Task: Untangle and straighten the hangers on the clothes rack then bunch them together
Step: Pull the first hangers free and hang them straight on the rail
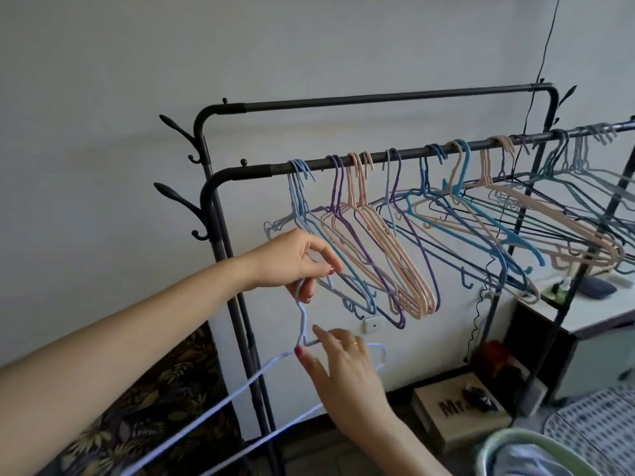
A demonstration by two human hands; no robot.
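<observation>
- The left hand (302,259) has its fingers curled round the hook of a pale blue hanger (302,324), which is off the rack.
- The right hand (343,369), just below the left, pinches that hanger at its neck between thumb and forefinger; the other fingers lie spread.
- The hanger's body runs down and away to the left of both hands, out of view at the bottom edge.
- Above and right of the hands, the front rail (378,158) of the black rack carries the other hangers (378,242), blue, purple and peach, hanging at mixed angles and crossing one another.
- Below right of the right hand, a green basket (508,441) holds pale cloth.
- Beside it, a cardboard box (457,417) stands on the floor.
</observation>
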